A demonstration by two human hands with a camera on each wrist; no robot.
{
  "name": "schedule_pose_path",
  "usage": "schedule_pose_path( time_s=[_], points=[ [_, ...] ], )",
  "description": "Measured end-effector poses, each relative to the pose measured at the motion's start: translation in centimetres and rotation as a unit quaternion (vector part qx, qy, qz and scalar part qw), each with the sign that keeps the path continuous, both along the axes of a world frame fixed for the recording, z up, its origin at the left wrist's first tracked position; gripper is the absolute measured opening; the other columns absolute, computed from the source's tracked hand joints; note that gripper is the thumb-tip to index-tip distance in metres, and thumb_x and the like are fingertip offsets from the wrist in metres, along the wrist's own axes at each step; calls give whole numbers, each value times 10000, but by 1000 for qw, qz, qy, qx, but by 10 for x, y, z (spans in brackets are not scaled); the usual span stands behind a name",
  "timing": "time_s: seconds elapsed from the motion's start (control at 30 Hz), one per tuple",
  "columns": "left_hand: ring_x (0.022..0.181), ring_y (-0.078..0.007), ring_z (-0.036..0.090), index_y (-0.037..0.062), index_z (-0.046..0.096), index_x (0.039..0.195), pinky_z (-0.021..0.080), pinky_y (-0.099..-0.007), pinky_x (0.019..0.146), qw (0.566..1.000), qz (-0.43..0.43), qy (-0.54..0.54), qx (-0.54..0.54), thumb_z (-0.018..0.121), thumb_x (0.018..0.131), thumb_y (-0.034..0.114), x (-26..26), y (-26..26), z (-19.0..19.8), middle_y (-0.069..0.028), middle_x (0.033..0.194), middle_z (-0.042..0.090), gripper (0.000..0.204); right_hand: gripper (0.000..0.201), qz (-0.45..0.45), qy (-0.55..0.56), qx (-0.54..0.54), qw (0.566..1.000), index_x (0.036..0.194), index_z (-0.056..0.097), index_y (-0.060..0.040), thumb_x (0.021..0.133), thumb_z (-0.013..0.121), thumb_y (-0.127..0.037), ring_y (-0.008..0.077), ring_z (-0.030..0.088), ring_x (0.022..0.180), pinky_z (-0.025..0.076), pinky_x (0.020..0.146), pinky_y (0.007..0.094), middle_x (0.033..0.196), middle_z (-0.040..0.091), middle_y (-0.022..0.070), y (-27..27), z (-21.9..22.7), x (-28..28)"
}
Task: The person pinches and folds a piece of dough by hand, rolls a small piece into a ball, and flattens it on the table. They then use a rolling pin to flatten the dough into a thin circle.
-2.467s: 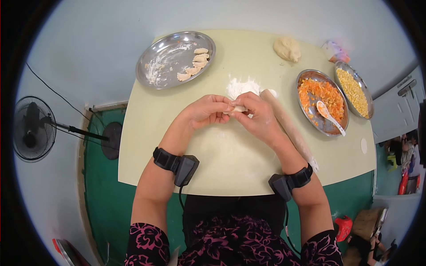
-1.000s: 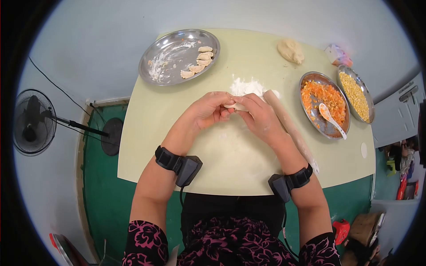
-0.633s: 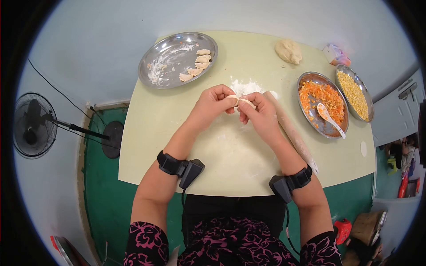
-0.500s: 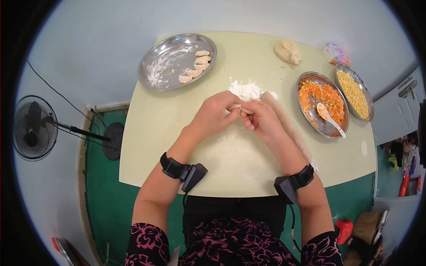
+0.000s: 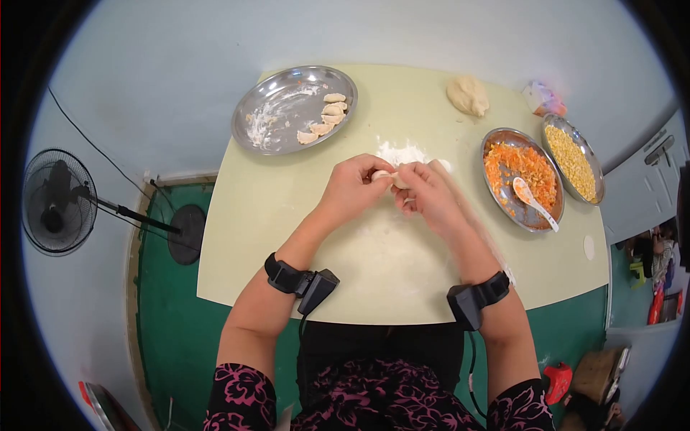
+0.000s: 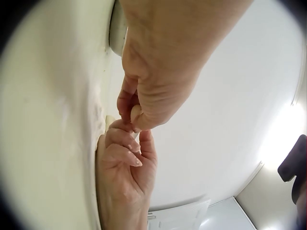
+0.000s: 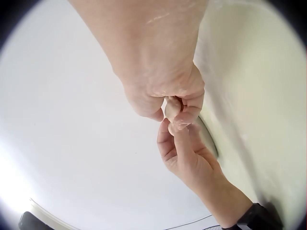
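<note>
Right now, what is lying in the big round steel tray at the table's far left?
In the big round steel tray lie five pale folded dumplings in a curved row by its right rim, with white flour smears on the bare metal. Their filling is sealed out of sight.

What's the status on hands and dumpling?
Left hand and right hand both pinch one dumpling above the table. Rolling pin lies under the right forearm. Nothing between the hands.
</note>
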State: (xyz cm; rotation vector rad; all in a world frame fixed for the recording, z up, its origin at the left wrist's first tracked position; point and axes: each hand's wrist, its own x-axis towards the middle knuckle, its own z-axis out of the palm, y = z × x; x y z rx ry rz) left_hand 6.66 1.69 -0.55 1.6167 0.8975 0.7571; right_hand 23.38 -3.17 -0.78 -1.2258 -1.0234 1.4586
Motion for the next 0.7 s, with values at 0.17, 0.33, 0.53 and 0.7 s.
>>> schedule_pose_path(
  time_s=[0.17,0.33,0.53,0.7],
  points=[
    [669,-83,565,30,606,917,455,-221,591,975,-3,-111,-193,633,843,95,-4,10,-7,-3,774,582,102,345,-8,-372,336,865,1098,523,-38,797,679,-103,225,604,810,501,622,306,956,585,89,-6,-5,-11],
    [669,-82,556,56,586,901,445,-220,589,969,-18,-90,-229,641,836,94,-8,14,-7,2,782,584,93,281,-10,-377,379,845,1030,557,-34,771,666,-44,286,595,836,495,660,348,932,583,112,-5,-13,-9],
    [650,-81,556,42,598,889,432,-212,560,976,-46,-77,-200,652,803,106,-9,13,-3,-15,762,605,120,150,-15,-434,444,784,938,550,-27,807,622,-41,299,577,773,482,646,375,866,560,105,-1,-15,-3],
    [638,-77,548,45,596,865,430,-209,551,986,-36,-70,-145,649,792,94,-9,14,-2,-15,748,619,103,93,-43,-481,401,779,890,551,-34,869,556,-124,314,561,755,469,636,401,861,555,122,-1,-18,-8]
  ],
)
